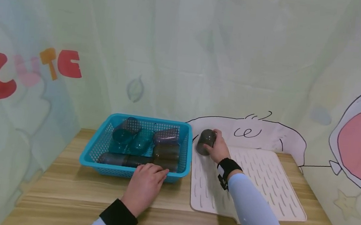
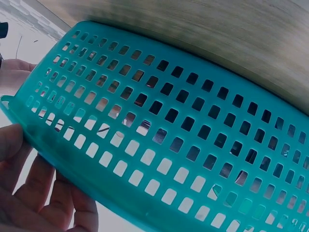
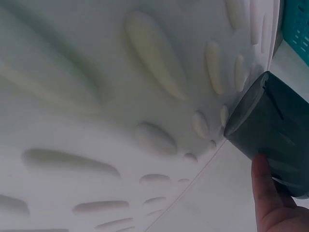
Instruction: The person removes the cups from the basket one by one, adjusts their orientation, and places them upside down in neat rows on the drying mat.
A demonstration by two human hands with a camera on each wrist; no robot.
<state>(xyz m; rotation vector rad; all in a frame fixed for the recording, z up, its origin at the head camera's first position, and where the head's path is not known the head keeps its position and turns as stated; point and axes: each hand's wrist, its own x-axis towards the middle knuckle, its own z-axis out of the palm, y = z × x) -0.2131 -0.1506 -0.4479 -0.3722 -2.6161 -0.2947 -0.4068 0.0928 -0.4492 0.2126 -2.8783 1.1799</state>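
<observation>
My right hand (image 1: 219,149) grips a dark grey translucent cup (image 1: 206,141) over the far left corner of a pale ridged drying mat (image 1: 253,180). In the right wrist view the cup (image 3: 277,130) is tilted, its open rim turned to the mat; whether they touch I cannot tell. My left hand (image 1: 146,186) holds the front rim of a blue perforated basket (image 1: 190,147), fingers bent over the edge. More translucent cups lie in the basket, including a purplish cup (image 1: 166,136), a brownish cup (image 1: 166,151) and a dark cup (image 1: 111,158) along the front.
Basket and mat stand side by side on a wood-grain table (image 1: 168,222). Behind them hangs a pale printed curtain (image 1: 180,53), close to the far edge of the mat. More of the curtain hangs at both sides.
</observation>
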